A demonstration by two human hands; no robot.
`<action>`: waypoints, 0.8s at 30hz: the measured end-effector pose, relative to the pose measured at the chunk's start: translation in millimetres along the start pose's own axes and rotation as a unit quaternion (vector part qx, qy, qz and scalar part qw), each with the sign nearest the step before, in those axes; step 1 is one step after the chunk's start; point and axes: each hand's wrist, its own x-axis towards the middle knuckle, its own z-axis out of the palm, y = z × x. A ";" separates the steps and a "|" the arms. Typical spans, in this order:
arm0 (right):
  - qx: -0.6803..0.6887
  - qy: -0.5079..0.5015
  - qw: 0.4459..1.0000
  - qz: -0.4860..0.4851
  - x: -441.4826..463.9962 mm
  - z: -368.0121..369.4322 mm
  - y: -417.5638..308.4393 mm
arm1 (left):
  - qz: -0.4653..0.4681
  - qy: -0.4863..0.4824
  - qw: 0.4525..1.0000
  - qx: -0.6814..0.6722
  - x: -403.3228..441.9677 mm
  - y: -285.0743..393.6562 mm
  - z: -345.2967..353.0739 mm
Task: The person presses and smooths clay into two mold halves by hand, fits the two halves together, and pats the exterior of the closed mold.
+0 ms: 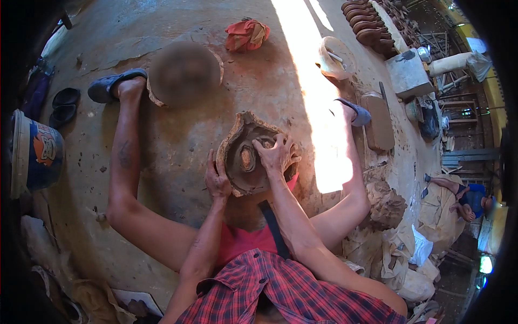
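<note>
Hollow brown form (235,156), rough-rimmed and peaked

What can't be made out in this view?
All in the head view:
- Round object near the left foot: surface detail lost to a blur patch.
- Hollow earthen piece: right inner side partly covered by the right hand; underside faces away.
- Left hand: palm turned from the camera.
- Far person: too small to tell whether anything is held.
- Plaid shirt: cut off by the bottom edge.
</note>
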 end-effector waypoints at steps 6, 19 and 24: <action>0.047 -0.014 0.998 0.025 9.6 10.3 7.7 | -0.005 0.005 1.000 -0.002 -1.4 2.0 -0.2; 0.081 -0.024 0.992 0.098 36.5 18.4 3.8 | -0.019 0.006 1.000 -0.023 -3.6 8.4 -5.3; 0.105 -0.060 0.988 0.099 45.8 8.4 8.4 | 0.034 0.039 0.998 -0.026 0.8 1.3 2.9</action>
